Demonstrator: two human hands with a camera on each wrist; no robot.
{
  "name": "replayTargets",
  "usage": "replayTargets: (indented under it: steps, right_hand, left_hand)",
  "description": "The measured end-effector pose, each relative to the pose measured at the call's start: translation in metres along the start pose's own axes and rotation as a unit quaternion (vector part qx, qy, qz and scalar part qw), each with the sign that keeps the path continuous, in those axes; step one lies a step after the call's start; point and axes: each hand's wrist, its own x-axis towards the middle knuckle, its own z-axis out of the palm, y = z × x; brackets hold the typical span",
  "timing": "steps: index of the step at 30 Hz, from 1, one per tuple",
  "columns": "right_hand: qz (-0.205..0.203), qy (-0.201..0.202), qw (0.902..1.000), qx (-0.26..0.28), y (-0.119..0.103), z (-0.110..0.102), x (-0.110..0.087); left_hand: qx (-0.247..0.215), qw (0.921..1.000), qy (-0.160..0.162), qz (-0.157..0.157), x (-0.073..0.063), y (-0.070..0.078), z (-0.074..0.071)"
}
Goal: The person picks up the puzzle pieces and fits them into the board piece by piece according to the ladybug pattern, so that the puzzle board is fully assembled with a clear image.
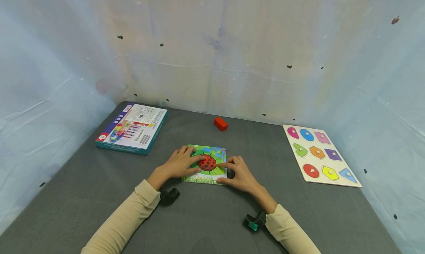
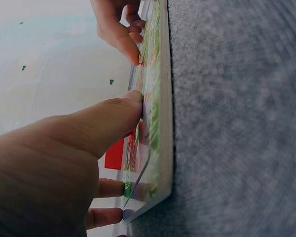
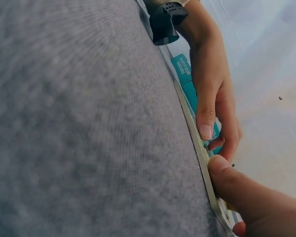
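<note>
In the head view, a thin square board lies flat on the grey cloth, with a red black-spotted ladybug pictured at its middle. My left hand rests on the board's left side, its index finger reaching the ladybug. From the right, my right hand touches the ladybug's edge with a fingertip, its thumb at the board's lower right. The left wrist view shows my left thumb lying on the board's face and other fingertips touching the far side. In the right wrist view my right thumb touches the board's rim.
A flat teal box with a printed top lies at the back left. Behind the board sits a red block. A white shape-puzzle board with several coloured knobbed pieces lies at the right. A pale sheet hangs behind the table.
</note>
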Motion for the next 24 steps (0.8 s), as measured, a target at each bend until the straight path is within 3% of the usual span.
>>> replayTargets:
  steps: [6,15,20,24]
  right_hand:
    - [-0.020,0.010,0.9994,-0.026,0.002,0.000,0.000]
    - [-0.009,0.016,0.9992,-0.037,-0.002,0.012,0.011]
    - [0.014,-0.055,0.9973,-0.048,-0.006,0.018,0.018]
    - [0.046,-0.133,0.9866,-0.082,-0.010,0.018,0.019]
  left_hand:
    - [0.004,1.0000,0.000,-0.002,0.000,0.000,-0.001]
    - [0.006,1.0000,0.004,0.005,-0.002,0.000,-0.003]
    - [0.006,1.0000,-0.002,0.007,-0.001,0.001,-0.004]
    - [0.007,0.9999,-0.005,0.009,0.000,0.001,-0.003]
